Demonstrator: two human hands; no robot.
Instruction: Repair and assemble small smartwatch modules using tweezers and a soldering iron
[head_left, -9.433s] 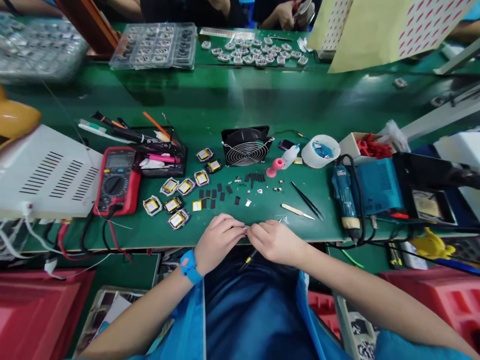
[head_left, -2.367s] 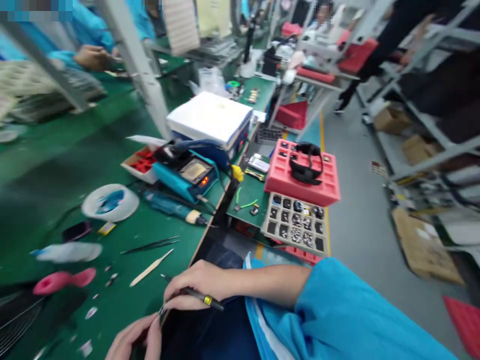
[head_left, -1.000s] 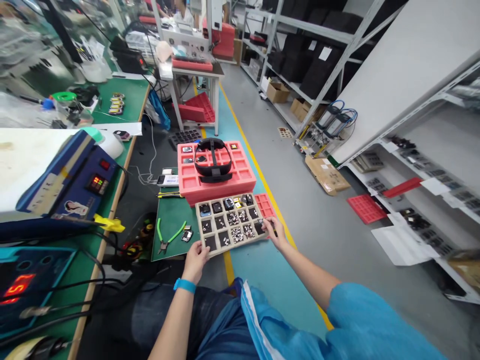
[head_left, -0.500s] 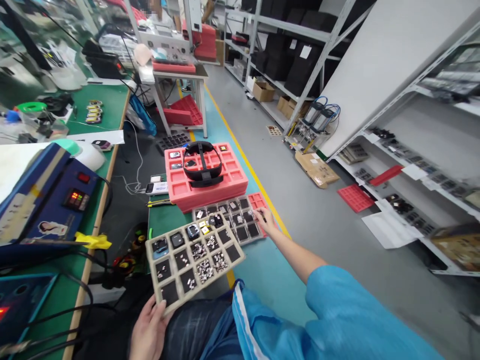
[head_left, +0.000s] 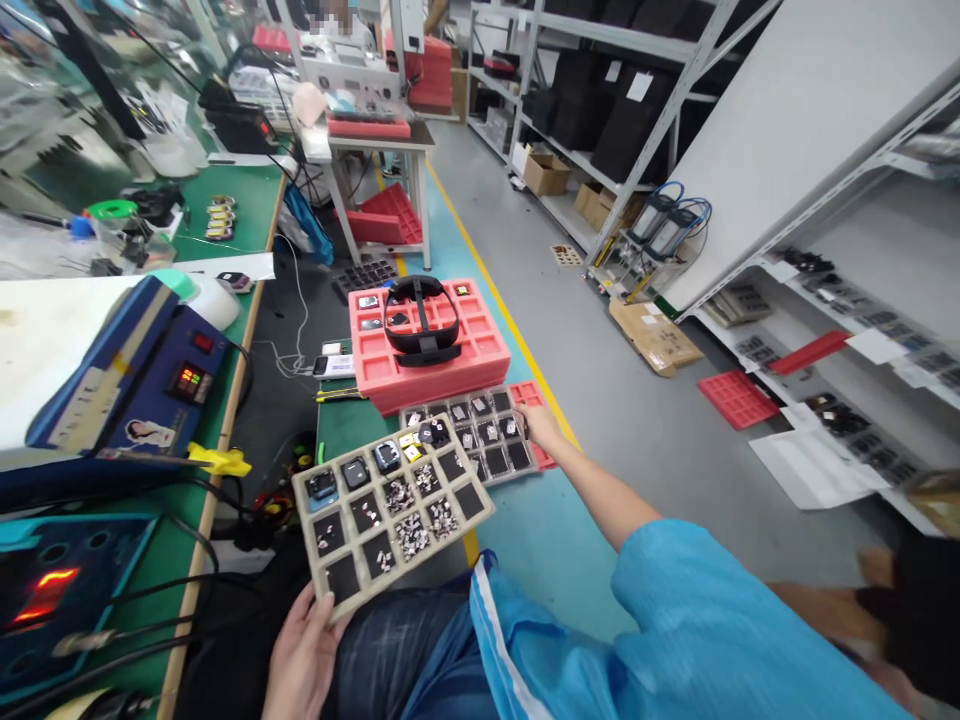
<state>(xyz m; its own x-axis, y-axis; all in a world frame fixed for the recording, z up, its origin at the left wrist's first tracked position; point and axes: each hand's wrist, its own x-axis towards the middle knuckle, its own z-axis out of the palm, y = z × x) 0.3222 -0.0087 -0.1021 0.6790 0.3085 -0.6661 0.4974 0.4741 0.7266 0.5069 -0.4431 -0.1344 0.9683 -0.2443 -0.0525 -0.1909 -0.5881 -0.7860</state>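
Note:
My left hand grips the near left corner of a beige compartment tray, thumb on top of its rim. The tray is tilted over my lap. In its cells lie watch-like square devices, yellow-and-white pieces and heaps of small metallic parts; some cells show only black lining. Beyond it, partly covered by it, is a clear plastic tray with black-lined cells and small parts. My right hand is closed at the right edge of this clear tray, fingertips partly hidden.
A pink foam tray stack carries a black head-strap device. Another pink tray lies under the clear one. To my left is a green bench with a blue control box. Shelving stands right; a blurred person's arm shows lower right.
The view has swung slightly left, so the scene sits further right. My right hand has shifted slightly up along the clear tray's edge. A blurred arm has appeared at lower right.

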